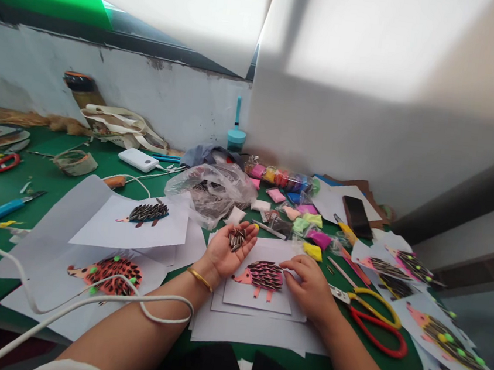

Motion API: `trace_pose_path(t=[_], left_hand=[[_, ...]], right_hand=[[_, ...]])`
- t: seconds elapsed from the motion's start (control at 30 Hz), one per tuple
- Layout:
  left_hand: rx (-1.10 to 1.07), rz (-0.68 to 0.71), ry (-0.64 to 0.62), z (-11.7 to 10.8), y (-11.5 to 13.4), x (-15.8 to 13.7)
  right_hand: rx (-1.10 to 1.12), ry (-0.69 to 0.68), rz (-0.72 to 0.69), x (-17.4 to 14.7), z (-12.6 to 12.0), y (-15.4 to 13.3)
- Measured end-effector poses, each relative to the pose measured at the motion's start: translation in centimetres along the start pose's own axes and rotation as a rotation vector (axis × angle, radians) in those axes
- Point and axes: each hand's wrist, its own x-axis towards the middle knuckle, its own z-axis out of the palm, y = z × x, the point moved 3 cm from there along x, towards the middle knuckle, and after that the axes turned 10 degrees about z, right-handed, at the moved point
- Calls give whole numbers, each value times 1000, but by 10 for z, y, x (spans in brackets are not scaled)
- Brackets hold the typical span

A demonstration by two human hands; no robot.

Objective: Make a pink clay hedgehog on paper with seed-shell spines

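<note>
My left hand lies palm up and cupped, with a small pile of striped sunflower seeds in it. Just below and to its right is a paper hedgehog picture: a pink body and legs, its back covered in rows of dark seeds. My right hand is at the hedgehog's rear edge, thumb and index finger pinched close together. Whether a seed is between those fingertips, I cannot make out. Beneath the picture are several stacked white sheets.
A clear plastic bag of seeds stands behind my left hand. Clay packets are scattered beyond my right hand. Scissors lie to the right, near finished hedgehog pictures. A white cable crosses over my left forearm.
</note>
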Motion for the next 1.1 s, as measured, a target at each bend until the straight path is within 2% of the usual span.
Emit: trace_pose_path(t=[0.27, 0.47, 0.67, 0.87, 1.1], left_hand=[[43, -58, -76, 5, -2, -6], [46, -121, -197, 10, -5, -16], [40, -152, -319, 11, -11, -21], [8, -166, -350, 13, -15, -21], [17, -191, -313, 17, -13, -26]], right_hand=[[-8, 102, -49, 1, -3, -10], [-44, 92, -115, 8, -12, -36], [-74, 93, -144, 31, -12, -64], [-158, 74, -178, 47, 0, -82], [-141, 47, -124, 41, 2, -84]])
